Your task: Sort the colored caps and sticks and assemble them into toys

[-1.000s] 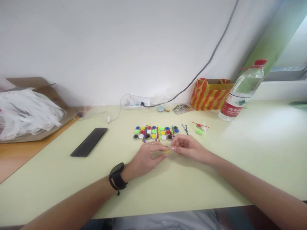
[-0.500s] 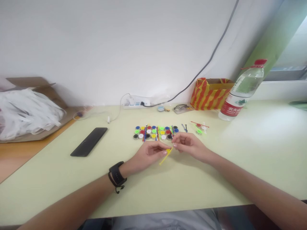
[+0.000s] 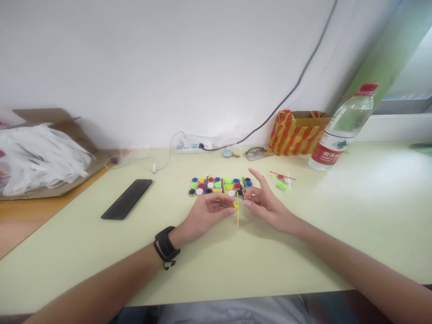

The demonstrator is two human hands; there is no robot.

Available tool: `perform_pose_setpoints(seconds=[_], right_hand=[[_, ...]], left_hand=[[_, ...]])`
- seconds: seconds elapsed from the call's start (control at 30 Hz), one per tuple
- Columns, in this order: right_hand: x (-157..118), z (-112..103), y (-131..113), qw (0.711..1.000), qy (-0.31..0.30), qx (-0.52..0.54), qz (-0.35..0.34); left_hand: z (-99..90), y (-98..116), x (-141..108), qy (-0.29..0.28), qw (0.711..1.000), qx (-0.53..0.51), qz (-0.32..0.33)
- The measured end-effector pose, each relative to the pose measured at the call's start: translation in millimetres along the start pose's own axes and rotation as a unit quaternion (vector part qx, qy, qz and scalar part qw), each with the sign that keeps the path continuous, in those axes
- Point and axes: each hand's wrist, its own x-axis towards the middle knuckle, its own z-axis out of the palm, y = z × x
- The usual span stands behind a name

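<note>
My left hand [image 3: 212, 211] pinches a small yellow piece with a thin yellow stick [image 3: 238, 216] across it, pointing toward the table's front edge. Just right of the stick, my right hand [image 3: 266, 204] has its index finger stretched out and the others curled, with nothing seen between them. Behind both hands lie rows of small round pieces [image 3: 210, 185] in blue, yellow, red, white, green and black, with thin coloured sticks among them. Farther right is a small group of red, white and green pieces [image 3: 281, 185] with sticks.
A black phone-like slab [image 3: 127, 199] lies left on the table [image 3: 189, 279]. At the back stand a power strip [image 3: 192, 145], a striped bag [image 3: 299, 135] and a water bottle [image 3: 340, 130]. A cardboard box [image 3: 79, 164] with white strips is far left.
The yellow stick has turned from slanted to nearly upright in the picture. My right hand's index finger has stretched out, away from the yellow piece.
</note>
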Motion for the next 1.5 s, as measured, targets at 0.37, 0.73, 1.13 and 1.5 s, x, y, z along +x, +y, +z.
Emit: perform_pose_setpoints(seconds=[0.37, 0.73, 1.13, 1.5], right_hand=[[6.3, -14.9, 0.6, 0.995, -0.082, 0.026, 0.056], [7.0, -14.1, -2.6, 0.996, -0.052, -0.045, 0.063], [7.3, -13.2, -0.9, 0.995, -0.037, -0.054, 0.073], [5.6, -9.9, -3.0, 0.995, -0.091, -0.023, 0.047]], left_hand=[[0.7, 5.1, 0.6, 0.033, 0.999, 0.008, -0.011], [1.9, 7.0, 0.5, 0.042, 0.999, 0.021, -0.016], [1.5, 5.2, 0.8, 0.044, 0.998, 0.006, -0.034], [-0.6, -2.0, 0.4, 0.015, 0.999, 0.021, -0.024]])
